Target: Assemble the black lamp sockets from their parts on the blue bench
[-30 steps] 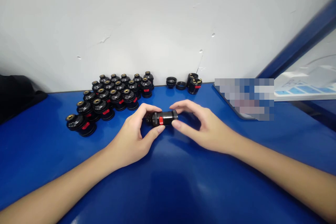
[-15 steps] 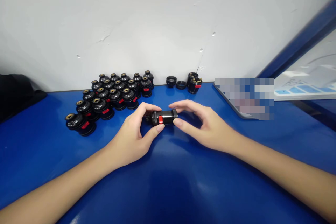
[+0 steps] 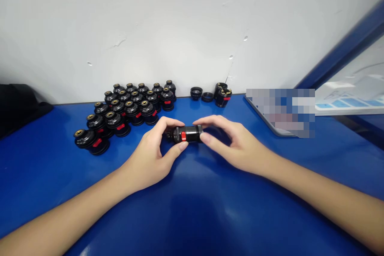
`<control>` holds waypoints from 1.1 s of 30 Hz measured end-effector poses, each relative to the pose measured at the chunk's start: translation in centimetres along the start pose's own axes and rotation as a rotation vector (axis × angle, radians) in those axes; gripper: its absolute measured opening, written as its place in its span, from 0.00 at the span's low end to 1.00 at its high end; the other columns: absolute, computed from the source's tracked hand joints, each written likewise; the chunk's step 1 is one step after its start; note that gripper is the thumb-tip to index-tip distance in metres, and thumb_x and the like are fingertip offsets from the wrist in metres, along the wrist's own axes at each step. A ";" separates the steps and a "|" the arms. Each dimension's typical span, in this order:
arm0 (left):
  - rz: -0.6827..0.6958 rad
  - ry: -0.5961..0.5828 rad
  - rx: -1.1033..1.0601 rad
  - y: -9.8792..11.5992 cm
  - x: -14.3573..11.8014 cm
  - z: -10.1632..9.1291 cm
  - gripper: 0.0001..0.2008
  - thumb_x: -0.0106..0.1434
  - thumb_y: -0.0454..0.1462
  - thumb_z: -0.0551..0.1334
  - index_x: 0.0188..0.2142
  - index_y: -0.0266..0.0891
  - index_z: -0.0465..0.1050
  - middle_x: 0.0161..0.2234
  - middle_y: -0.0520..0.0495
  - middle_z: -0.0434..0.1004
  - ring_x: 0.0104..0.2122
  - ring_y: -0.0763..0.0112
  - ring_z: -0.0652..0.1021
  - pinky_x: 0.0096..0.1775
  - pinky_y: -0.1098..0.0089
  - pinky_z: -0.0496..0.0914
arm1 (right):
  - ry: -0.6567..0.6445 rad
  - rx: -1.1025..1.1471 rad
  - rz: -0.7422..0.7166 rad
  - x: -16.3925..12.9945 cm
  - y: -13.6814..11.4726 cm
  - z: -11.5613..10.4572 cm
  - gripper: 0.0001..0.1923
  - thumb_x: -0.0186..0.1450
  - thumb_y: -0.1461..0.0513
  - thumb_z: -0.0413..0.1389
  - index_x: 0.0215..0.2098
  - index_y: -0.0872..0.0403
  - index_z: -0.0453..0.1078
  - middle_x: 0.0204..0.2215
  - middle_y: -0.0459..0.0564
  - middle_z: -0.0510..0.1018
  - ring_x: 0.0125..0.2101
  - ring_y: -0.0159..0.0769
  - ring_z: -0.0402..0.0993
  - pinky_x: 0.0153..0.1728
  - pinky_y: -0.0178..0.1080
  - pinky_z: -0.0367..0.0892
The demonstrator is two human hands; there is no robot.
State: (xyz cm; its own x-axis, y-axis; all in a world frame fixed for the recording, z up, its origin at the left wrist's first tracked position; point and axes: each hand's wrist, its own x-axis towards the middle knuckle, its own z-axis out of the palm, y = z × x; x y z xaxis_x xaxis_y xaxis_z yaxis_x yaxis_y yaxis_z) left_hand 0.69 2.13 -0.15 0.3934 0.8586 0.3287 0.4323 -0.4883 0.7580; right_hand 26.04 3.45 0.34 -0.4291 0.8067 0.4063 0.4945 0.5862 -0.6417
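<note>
A small black lamp socket [image 3: 186,133] lies on its side between the two hands, just above the blue surface [image 3: 192,208], near the middle of the scene. It is a short cylinder of glossy black plastic with a red tab on its near side and a narrower neck at its left end; the right end is a smooth, wider barrel.

The left hand [image 3: 151,156] holds the left end: the thumb lies under the socket just near the red tab, and the index finger arches over the top, so the fingers [image 3: 177,151] close on it in a loose pinch. The other fingers of this hand curl beneath, out of sight. The right hand [image 3: 234,144] takes the barrel end the same way, thumb tip pressed against the near side and index finger curved over the top, the remaining fingers bent and slightly apart behind.

Far and to the left stands a cluster of like sockets [image 3: 126,108], each upright, black and shiny with a brass-coloured ring on top and some showing red tabs. Further right, against the white wall [image 3: 180,28], lie two black rings [image 3: 201,94] and two more socket parts [image 3: 222,95]. The surface is smooth and reflective.
</note>
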 end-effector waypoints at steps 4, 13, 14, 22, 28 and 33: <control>-0.001 0.006 0.010 0.0 0.1 0.0 0.13 0.74 0.37 0.65 0.56 0.45 0.69 0.50 0.46 0.80 0.50 0.61 0.81 0.52 0.60 0.74 | 0.001 -0.013 -0.037 0.0 0.1 0.1 0.18 0.71 0.53 0.64 0.56 0.49 0.74 0.53 0.52 0.85 0.53 0.47 0.82 0.57 0.51 0.76; 0.002 0.009 0.001 -0.1 0.1 0.1 0.14 0.74 0.38 0.65 0.57 0.45 0.69 0.50 0.45 0.80 0.50 0.60 0.81 0.53 0.59 0.75 | -0.019 0.026 -0.011 0.0 0.0 0.0 0.20 0.72 0.52 0.63 0.58 0.49 0.72 0.53 0.53 0.84 0.53 0.47 0.82 0.57 0.51 0.75; 0.005 0.012 0.003 -0.1 0.1 0.1 0.14 0.74 0.38 0.65 0.56 0.45 0.69 0.50 0.45 0.80 0.50 0.60 0.81 0.53 0.59 0.75 | -0.021 0.033 0.014 0.1 0.0 0.0 0.18 0.74 0.51 0.61 0.58 0.49 0.72 0.52 0.53 0.84 0.51 0.46 0.82 0.56 0.51 0.76; 0.009 0.010 -0.008 -0.1 0.1 0.0 0.13 0.74 0.38 0.65 0.56 0.45 0.69 0.50 0.45 0.80 0.49 0.61 0.81 0.52 0.59 0.75 | -0.043 0.000 -0.049 -0.1 0.2 -0.1 0.18 0.73 0.53 0.62 0.59 0.48 0.70 0.54 0.53 0.83 0.54 0.48 0.81 0.57 0.52 0.75; 0.011 0.005 -0.010 0.0 0.2 0.1 0.13 0.74 0.37 0.65 0.56 0.45 0.69 0.50 0.46 0.80 0.50 0.62 0.81 0.53 0.60 0.74 | -0.032 -0.025 -0.097 -0.2 0.1 0.1 0.20 0.71 0.57 0.64 0.59 0.48 0.69 0.55 0.54 0.82 0.55 0.48 0.80 0.58 0.53 0.74; 0.005 0.005 -0.010 -0.1 0.3 0.1 0.13 0.75 0.38 0.65 0.56 0.45 0.69 0.49 0.46 0.80 0.49 0.61 0.81 0.51 0.61 0.74 | -0.029 -0.020 -0.068 -0.1 0.1 0.1 0.16 0.73 0.55 0.62 0.57 0.47 0.70 0.52 0.53 0.83 0.53 0.48 0.81 0.55 0.53 0.76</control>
State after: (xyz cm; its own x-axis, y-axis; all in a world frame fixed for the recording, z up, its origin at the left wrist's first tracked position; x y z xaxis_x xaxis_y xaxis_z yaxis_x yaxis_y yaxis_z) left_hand 0.85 2.37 -0.21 0.3911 0.8571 0.3352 0.4225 -0.4908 0.7620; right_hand 26.05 3.40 0.19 -0.4840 0.7625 0.4293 0.4783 0.6413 -0.6000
